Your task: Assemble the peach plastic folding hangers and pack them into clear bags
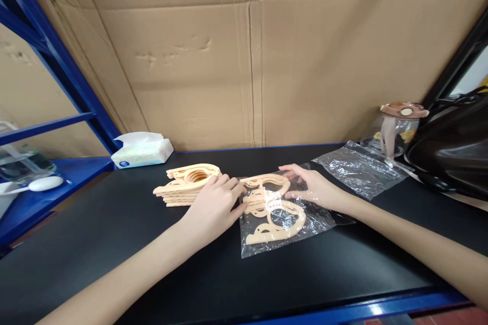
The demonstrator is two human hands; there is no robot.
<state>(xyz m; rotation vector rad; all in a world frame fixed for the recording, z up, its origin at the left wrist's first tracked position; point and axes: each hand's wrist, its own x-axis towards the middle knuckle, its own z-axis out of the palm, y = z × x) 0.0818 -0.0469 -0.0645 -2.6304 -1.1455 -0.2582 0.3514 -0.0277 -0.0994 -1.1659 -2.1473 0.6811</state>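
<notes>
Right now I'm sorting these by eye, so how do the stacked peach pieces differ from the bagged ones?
The stacked pieces lie layered in a pile; the bagged pieces are more spread out. The stacked pieces sit outside the clear bag, the bagged pieces inside it. Both share a peach color and curved shapes.

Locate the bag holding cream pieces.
In the head view, the bag lies near centre on the black tabletop, right of the stacked pieces, with the left hand at its left edge.

no legible text or labels
</notes>
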